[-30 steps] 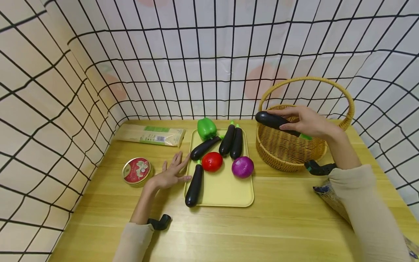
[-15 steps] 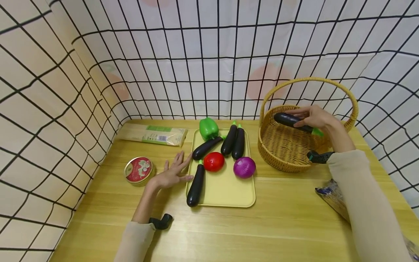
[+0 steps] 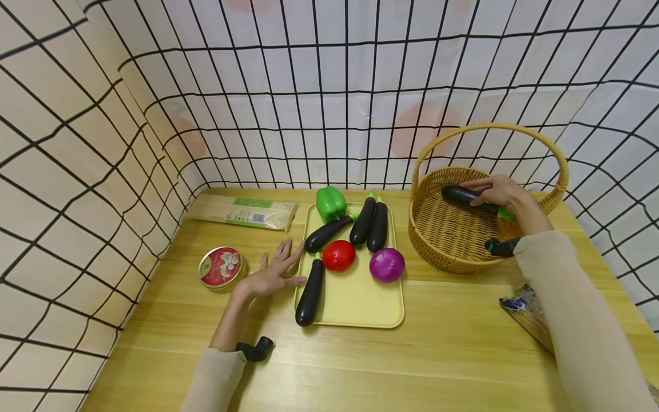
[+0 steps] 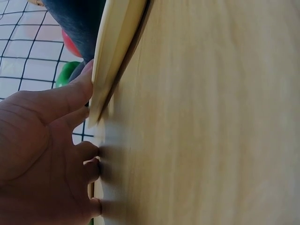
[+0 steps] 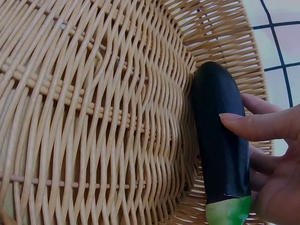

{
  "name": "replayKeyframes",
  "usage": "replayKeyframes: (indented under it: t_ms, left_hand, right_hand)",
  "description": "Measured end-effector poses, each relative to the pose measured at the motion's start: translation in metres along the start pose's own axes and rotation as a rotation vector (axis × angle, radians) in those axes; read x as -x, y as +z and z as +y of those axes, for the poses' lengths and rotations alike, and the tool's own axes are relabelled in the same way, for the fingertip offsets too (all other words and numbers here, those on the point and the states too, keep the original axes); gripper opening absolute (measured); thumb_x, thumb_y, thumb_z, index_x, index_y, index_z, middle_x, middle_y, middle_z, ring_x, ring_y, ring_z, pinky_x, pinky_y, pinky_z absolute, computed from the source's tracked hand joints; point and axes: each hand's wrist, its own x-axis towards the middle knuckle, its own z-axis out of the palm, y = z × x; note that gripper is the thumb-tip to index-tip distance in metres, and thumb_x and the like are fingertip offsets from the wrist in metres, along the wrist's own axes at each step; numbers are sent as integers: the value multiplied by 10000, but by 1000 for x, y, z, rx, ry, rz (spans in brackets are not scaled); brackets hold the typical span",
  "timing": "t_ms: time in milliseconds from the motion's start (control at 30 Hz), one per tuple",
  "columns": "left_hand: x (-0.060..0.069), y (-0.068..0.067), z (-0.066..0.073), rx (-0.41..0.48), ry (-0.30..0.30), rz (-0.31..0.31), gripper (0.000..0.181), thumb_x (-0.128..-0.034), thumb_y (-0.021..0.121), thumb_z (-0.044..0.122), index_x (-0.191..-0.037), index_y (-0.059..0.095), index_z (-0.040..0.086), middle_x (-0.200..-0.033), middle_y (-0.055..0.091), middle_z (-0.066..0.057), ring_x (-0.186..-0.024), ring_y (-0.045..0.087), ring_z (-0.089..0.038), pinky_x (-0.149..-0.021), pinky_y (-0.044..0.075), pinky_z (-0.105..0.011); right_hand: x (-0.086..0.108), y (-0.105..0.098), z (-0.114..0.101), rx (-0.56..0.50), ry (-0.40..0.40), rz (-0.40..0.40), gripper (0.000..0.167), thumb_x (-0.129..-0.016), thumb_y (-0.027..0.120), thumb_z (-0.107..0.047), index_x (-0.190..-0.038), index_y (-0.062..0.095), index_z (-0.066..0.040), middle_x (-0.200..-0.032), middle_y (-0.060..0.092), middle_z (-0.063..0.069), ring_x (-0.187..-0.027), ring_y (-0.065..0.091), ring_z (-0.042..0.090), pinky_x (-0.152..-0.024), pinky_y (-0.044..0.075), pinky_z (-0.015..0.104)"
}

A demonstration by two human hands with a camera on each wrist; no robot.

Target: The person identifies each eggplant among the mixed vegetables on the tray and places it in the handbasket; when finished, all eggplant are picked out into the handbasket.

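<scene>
My right hand [image 3: 504, 191] pinches an eggplant [image 3: 460, 195] inside the wicker basket [image 3: 448, 260]; in the right wrist view the thumb lies across the dark eggplant [image 5: 218, 126], close to the woven wall [image 5: 234, 28]. My left hand [image 3: 270, 277] rests with spread fingers at the left edge of the yellow tray [image 3: 360, 312], its thumb against the rim [image 4: 110, 56] in the left wrist view. On the tray lie several eggplants [image 3: 310, 294], a red tomato [image 3: 338, 256], a purple onion [image 3: 387, 265] and a green pepper [image 3: 331, 203].
A round red tin [image 3: 221, 267] stands left of my left hand. Behind it lies a flat package [image 3: 247, 213]. Another package [image 3: 525, 312] is partly under my right sleeve. The basket handle [image 3: 491, 127] arches over the opening, and a black wire grid surrounds the table's back and sides.
My right hand has carried the eggplant from above the basket's left rim rightward and down into the basket. The left hand has stayed at the tray's edge; the whole view has shifted slightly.
</scene>
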Motion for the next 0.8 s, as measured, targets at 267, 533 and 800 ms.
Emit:
replayKeyframes:
  t_ms: [267, 533, 800]
  left_hand:
    - [-1, 0, 3, -30, -22, -9, 866, -1031, 598, 436, -1678, 67, 214, -1716, -204, -206, -1594, -229, -374, -1208, -213, -680]
    - [-1, -1, 8, -63, -39, -6, 831, -1052, 588, 348, -1678, 66, 189, -1717, -191, -214, -1596, -214, -385, -1213, -189, -693]
    - [0, -1, 6, -57, -43, -11, 843, -1049, 590, 356, -1678, 54, 187, -1712, -207, -215, -1591, -226, -388, -1206, -201, -693]
  right_hand:
    - [-5, 2, 4, -67, 22, 0, 637, -971, 697, -77, -1544, 422, -34, -1619, 308, 331, -1517, 170, 558, -1209, 187, 720]
    - [-2, 2, 0, 29, 4, -41, 645, -1012, 630, -101, -1592, 355, -38, -1612, 273, 381, -1451, 272, 596, -1168, 302, 708]
    - [39, 9, -61, 200, -159, -54, 752, -1054, 595, -372, -1619, 271, 4, -1545, 348, 430, -1390, 374, 605, -1099, 360, 738]
